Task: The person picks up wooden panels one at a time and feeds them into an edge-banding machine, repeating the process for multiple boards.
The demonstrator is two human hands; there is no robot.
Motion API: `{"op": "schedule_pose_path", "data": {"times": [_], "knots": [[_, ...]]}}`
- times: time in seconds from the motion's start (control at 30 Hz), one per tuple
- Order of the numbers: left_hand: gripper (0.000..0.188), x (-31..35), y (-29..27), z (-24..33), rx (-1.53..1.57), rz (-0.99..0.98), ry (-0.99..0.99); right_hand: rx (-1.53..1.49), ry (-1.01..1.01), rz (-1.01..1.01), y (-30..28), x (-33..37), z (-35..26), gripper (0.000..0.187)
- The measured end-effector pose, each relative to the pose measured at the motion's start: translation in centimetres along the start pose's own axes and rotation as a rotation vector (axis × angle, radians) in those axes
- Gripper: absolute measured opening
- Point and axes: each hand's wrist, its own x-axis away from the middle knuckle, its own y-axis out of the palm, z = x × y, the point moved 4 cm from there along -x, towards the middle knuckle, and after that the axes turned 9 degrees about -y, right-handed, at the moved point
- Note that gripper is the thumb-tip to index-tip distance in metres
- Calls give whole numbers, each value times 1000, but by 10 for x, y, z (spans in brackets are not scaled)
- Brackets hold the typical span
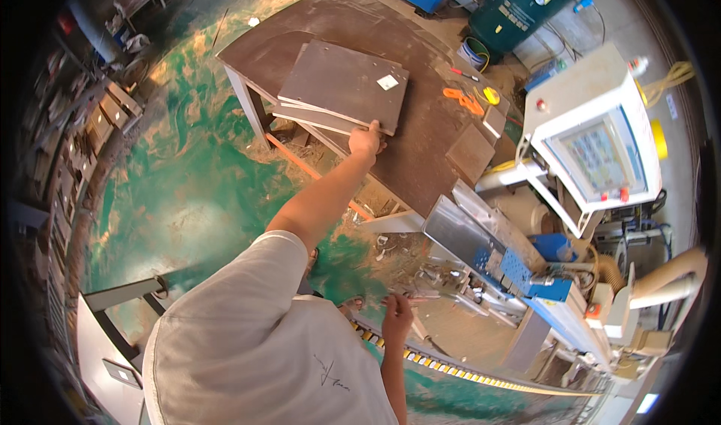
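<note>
A stack of dark brown boards (pixel 338 79) lies a little askew near the front edge of the brown worktable (pixel 420 143). A small white label (pixel 387 82) sits on the top board. Across the picture, my left arm stretches out to the stack's near right corner. There my left hand (pixel 366 141) is closed round the board edge, with some fingers hidden. Which of the boards it grips, I cannot tell. Close to my body, my right hand (pixel 396 320) hangs low with loosely bent fingers and nothing visible in it.
Orange-handled scissors (pixel 463 100), a yellow tape measure (pixel 491 96), a red marker (pixel 465 74) and a smaller board (pixel 471 153) lie on the table's right. A white control panel (pixel 593 147) and machine rail (pixel 481 237) stand at right. Behind is a green tank (pixel 523 15).
</note>
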Motion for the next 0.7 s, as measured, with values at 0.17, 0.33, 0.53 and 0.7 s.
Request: {"op": "schedule_pose_path", "data": {"times": [0.17, 0.33, 0.53, 0.7], "knots": [[21, -14, -13, 7, 158, -265, -108, 1, -228, -239, 62, -42, -10, 17], [30, 20, -79, -10, -32, -391, -8, -222, 19, -290, 100, -107, -12, 25], [39, 76, -180, -61, -393, -587, 22, -811, 415, -227, 165, -141, -41, 41], [40, 61, -236, -50, -102, -571, -104, -858, 412, -149, 162, -112, -37, 41]]}}
